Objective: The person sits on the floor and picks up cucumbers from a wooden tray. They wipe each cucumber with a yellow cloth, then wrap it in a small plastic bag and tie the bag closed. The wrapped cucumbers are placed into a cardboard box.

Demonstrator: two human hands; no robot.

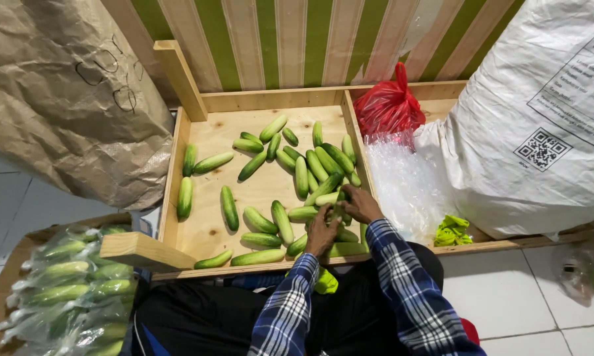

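Cucumbers (323,198) lie heaped at the near right corner of a shallow wooden tray (208,231), and both hands meet over this heap. The left hand (322,232) has its fingers curled down onto the cucumbers at the front edge; the right hand (359,204) has its fingers bent around a pale green cucumber just beside the left. Whether either grip is fully closed cannot be told, as the fingertips are hidden among the vegetables. Both arms wear blue and white checked sleeves (402,283). More cucumbers are scattered singly across the rest of the tray, some well apart near its left wall. Right of the tray's wooden divider lies a pile of clear plastic bags (402,181), with a knotted red plastic bag (389,105) behind it and a large white sack (534,118) leaning further right. A crumpled green cloth (452,231) sits near the sack's base. At the lower left, bagged cucumbers (73,290) are stacked. A brown paper sack (59,92) stands at the upper left.
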